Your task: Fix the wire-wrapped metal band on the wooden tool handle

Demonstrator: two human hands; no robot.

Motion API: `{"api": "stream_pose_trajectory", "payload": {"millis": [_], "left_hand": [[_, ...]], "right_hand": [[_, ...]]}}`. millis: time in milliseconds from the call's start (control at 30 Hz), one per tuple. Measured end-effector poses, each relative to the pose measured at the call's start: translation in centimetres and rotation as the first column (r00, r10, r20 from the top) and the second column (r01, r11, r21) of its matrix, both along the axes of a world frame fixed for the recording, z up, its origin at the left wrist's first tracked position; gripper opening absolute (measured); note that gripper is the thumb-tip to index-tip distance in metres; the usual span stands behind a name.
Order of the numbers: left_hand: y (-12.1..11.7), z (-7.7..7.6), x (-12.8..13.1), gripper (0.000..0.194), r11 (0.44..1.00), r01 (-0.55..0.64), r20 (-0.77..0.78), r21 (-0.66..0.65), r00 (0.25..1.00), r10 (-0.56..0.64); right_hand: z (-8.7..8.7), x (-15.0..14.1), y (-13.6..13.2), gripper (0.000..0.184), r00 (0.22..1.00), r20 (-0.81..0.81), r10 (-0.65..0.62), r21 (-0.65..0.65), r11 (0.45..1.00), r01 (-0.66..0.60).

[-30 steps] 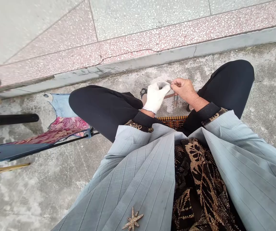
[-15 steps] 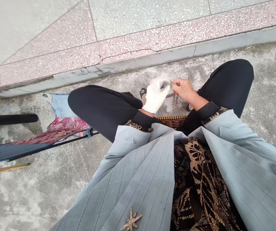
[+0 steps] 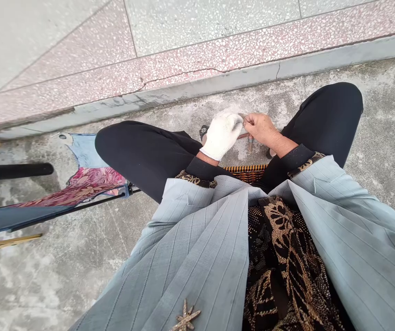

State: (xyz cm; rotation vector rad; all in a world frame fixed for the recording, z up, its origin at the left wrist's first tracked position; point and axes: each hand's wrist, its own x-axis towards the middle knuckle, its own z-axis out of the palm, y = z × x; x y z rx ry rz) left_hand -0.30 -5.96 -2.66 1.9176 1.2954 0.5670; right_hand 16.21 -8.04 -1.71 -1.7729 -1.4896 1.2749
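Left hand: your left hand, in a white knit glove, is narrowed, its fingers curled and their tips drawn together.
Right hand: your right hand is bare and pinched narrow, thumb and forefinger meeting the glove's tips.
Small piece: a thin greyish piece shows right where your fingertips meet, above the ground between your knees; it is too small and covered for you to be sure what it is.
Tool on the ground: a hammer-like tool lies just below your hands, its brownish bar partly hidden by them.
Seat: a woven wicker edge shows between your thighs, nearer your body than the tool.
Clothes: you wear black trousers and a pale blue striped jacket with a star-shaped brooch.
To your left: a fabric piece, denim blue and pink floral, is stretched along a dark rod, near a black tube.
Ahead: a grey kerb borders speckled terrazzo.
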Motion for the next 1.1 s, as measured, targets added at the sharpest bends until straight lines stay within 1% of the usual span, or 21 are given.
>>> {"api": "stream_pose_trajectory", "payload": {"millis": [67, 100, 167, 233, 333, 433, 500, 567, 633, 700, 767, 867, 933, 1033, 1100], "left_hand": [[0.0, 0.1, 0.1, 0.008, 1.0, 0.01, -0.001, -0.005, 1.0, -0.01], [0.1, 0.2, 0.1, 0.008, 1.0, 0.008, 0.005, -0.009, 1.0, -0.008], [0.2, 0.3, 0.2, 0.008, 0.999, -0.008, 0.034, -0.032, 0.999, 0.009], [0.3, 0.4, 0.1, 0.01, 0.996, -0.019, 0.082, -0.085, 0.996, 0.026], [0.4, 0.1, 0.0, 0.009, 0.974, -0.022, 0.208, -0.227, 0.975, 0.07], [0.4, -0.6, 0.0, 0.006, 0.91, -0.016, 0.381, -0.414, 0.905, 0.189], [0.2, -1.0, 0.2, 0.007, 0.853, 0.032, 0.487, -0.521, 0.832, 0.266], [0.1, -1.3, 0.4, 0.011, 0.8, 0.094, 0.558, -0.592, 0.765, 0.323], [0.1, -1.3, 0.5, 0.015, 0.76, 0.134, 0.575, -0.636, 0.739, 0.351], [0.2, -1.2, 0.6, 0.017, 0.743, 0.145, 0.567, -0.654, 0.743, 0.355], [0.2, -1.1, 0.6, 0.018, 0.755, 0.146, 0.569, -0.639, 0.751, 0.336], [0.3, -1.2, 0.5, 0.018, 0.813, 0.129, 0.578, -0.568, 0.766, 0.282], [0.4, -1.5, 0.4, 0.017, 0.854, 0.109, 0.563, -0.509, 0.793, 0.233], [0.5, -1.9, 0.3, 0.011, 0.906, 0.062, 0.518, -0.419, 0.836, 0.183], [0.5, -2.0, 0.4, 0.007, 0.917, 0.023, 0.487, -0.397, 0.852, 0.19]], "right_hand": [[-0.2, 0.0, 0.0, 0.022, 0.999, 0.025, 0.021, 0.045, 0.999, -0.022], [-0.3, 0.1, 0.0, 0.022, 0.999, 0.023, 0.023, 0.047, 0.999, -0.024], [-0.3, 0.1, 0.1, 0.022, 1.0, -0.007, 0.023, -0.003, 1.0, -0.023], [-0.2, 0.2, 0.3, 0.024, 0.999, -0.051, 0.013, -0.086, 0.996, -0.018], [0.1, 0.3, 0.5, 0.026, 0.993, -0.116, -0.032, -0.158, 0.987, 0.013], [0.3, 0.5, 0.6, 0.028, 0.977, -0.199, -0.078, -0.176, 0.984, 0.042], [0.3, 0.5, 0.5, 0.032, 0.955, -0.275, -0.109, -0.209, 0.977, 0.052], [0.2, 0.5, 0.5, 0.034, 0.92, -0.36, -0.155, -0.263, 0.963, 0.06], [0.3, 0.4, 0.5, 0.033, 0.881, -0.426, -0.205, -0.313, 0.947, 0.069], [0.5, 0.3, 0.4, 0.032, 0.855, -0.454, -0.249, -0.352, 0.932, 0.085], [0.8, 0.2, 0.3, 0.031, 0.839, -0.462, -0.287, -0.38, 0.919, 0.105], [1.2, 0.1, 0.1, 0.028, 0.813, -0.483, -0.326, -0.426, 0.898, 0.107], [1.4, 0.0, 0.0, 0.028, 0.804, -0.487, -0.341, -0.445, 0.889, 0.107], [1.4, 0.0, -0.2, 0.033, 0.819, -0.464, -0.338, -0.425, 0.896, 0.13], [1.2, -0.1, -0.2, 0.036, 0.83, -0.448, -0.332, -0.397, 0.906, 0.148]]}}
